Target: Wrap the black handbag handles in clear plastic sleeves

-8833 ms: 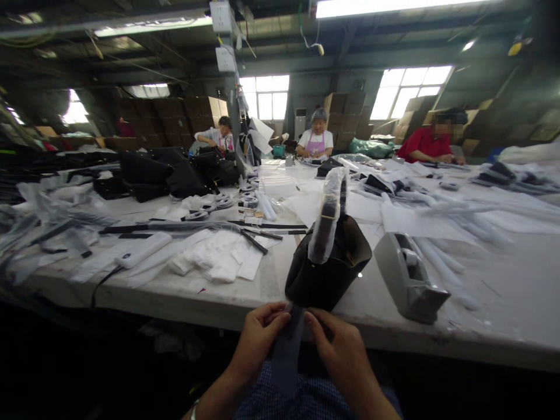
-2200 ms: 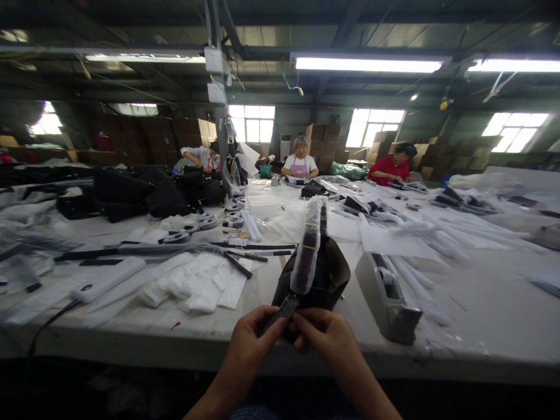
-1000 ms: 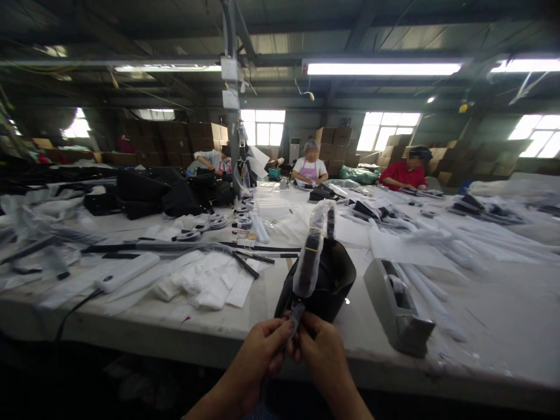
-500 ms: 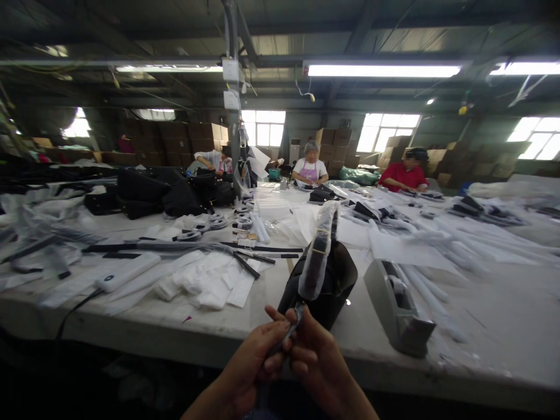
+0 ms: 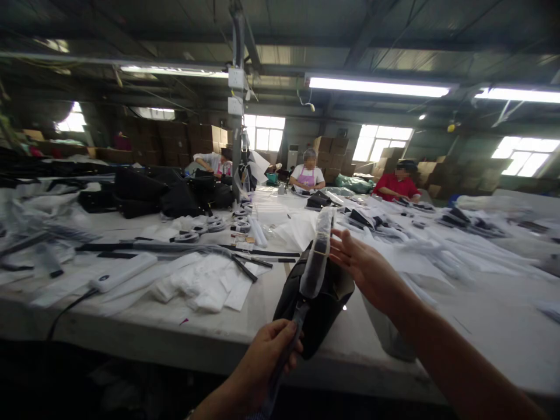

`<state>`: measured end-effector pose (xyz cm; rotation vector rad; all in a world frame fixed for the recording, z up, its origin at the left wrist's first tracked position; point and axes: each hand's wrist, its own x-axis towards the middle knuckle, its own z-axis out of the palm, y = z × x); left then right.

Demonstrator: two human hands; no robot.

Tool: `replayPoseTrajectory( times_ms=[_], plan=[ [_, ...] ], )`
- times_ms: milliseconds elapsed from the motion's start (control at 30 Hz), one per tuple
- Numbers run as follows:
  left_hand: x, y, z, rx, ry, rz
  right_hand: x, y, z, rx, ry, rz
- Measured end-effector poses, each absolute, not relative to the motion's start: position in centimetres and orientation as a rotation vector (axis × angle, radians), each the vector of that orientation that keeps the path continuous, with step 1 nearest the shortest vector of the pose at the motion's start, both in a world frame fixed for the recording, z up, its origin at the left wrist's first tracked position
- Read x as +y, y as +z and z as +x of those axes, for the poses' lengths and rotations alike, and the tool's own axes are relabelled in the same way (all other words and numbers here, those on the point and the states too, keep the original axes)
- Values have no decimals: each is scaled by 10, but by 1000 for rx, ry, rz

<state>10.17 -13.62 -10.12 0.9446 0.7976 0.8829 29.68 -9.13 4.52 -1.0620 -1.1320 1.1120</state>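
A black handbag point(image 5: 324, 315) stands tilted near the front edge of the table. Clear plastic covers its raised handle point(image 5: 314, 271), on which a gold-coloured buckle shows. My left hand point(image 5: 273, 349) is closed around a dark strap point(image 5: 300, 315) that runs down from the bag's near side, with a translucent wrap over it. My right hand point(image 5: 356, 262) is up beside the handle, fingers stretched out and apart; whether the fingertips touch the handle or the bag's rim I cannot tell. A grey tape dispenser point(image 5: 385, 332) is partly hidden behind my right forearm.
White sheets point(image 5: 205, 283) lie left of the bag, beside a white device with a cord point(image 5: 125, 273). Dark strips point(image 5: 245, 268) lie further back. Black bags point(image 5: 144, 192) are piled at the far left, near a post point(image 5: 237, 140). Several people work across the table.
My right hand has left the strap and risen to the handle, its fingers opening. My left hand keeps hold of the strap, now drawn out straighter. Earlier both hands worked together at the strap.
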Motion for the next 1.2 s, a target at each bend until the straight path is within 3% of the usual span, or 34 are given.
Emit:
replayPoseTrajectory(
  times_ms=[133,233,367,533,633,867,1067,1133,1200],
  plan=[
    [-134,-104,108,806,906,1061,-47,108,284,-1039,1376,-1024],
    [-127,-104,103,800,946,1192,-29,138,280,-1043,1343,-1078],
    [-110,-91,80,880,1183,1367,-18,171,292,-1416,969,-1120],
    [-87,-68,41,1250,1749,1714,-14,212,315,-1851,604,-1222],
    [-84,-73,33,1351,1757,1905,-9,216,321,-2037,430,-1240],
    [-110,-119,71,1224,1240,1839,18,155,321,-2117,443,-1253],
    [-120,-133,79,1081,1089,1549,-45,86,312,-1678,-455,-1285],
    [-119,-133,74,1012,1071,1401,-86,51,303,-1512,-428,-1290],
    [-119,-131,69,977,1038,1298,-120,6,290,-1607,24,-1443]
  ],
)
